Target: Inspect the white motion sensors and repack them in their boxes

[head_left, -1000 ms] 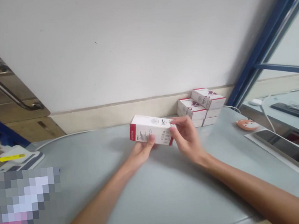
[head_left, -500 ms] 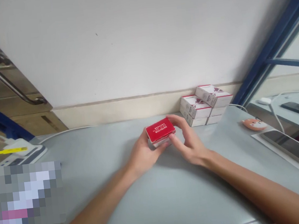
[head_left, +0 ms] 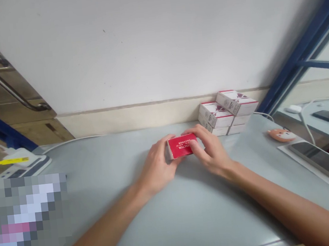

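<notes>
L hand (head_left: 157, 165) & R hand (head_left: 210, 149) both closed on red-topped box (head_left: 183, 145), fingers at its ends. Stack of white boxes (head_left: 225, 112) just behind, on worktop (head_left: 97, 153).

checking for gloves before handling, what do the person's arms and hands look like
The left hand and right hand are bare, with no gloves. The left forearm and right forearm are bare too, with no sleeves in view, and no watch, ring or band shows.
</notes>
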A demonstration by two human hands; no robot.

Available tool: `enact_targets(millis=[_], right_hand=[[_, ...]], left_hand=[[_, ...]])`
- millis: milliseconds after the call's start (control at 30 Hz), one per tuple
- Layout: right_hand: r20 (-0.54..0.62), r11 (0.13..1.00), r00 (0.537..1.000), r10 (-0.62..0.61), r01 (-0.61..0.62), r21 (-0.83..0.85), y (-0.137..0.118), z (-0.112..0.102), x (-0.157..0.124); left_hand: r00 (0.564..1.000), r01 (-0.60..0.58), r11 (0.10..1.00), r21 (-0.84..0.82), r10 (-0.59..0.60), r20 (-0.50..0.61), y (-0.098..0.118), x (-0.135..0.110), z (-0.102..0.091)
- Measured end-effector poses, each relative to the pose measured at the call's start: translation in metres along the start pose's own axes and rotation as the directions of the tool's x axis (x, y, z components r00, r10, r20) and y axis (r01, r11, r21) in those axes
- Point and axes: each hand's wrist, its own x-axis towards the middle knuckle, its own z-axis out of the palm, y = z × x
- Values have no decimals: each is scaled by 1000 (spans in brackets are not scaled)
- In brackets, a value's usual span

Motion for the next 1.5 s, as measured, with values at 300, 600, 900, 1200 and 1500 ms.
enact_targets(millis=[300, 600, 900, 1200, 1500], right_hand=[[-41, 986, 997, -63, 56, -158, -1, -8, 3], [-179, 982, 966, 187, -188, 9, -19, -22, 5], [31, 830, 861, 508, -498, 252, -14, -14, 16], [-210, 964, 949, 236, -201, 177, -8, -13, 13], [43, 878, 889, -456, 458, -141, -10, -18, 0]], left_hand=[[1000, -4, 1000, 26, 4, 5, 2, 0, 0], [917, -382, 901, 203, 342, 206, 3, -3, -4], [819, -569, 775, 276, 502, 279, -5, 2, -9], [791, -584, 794, 170, 510, 339, 7, 1, -11], [959, -243, 947, -208, 267, 98, 1, -2, 0]])
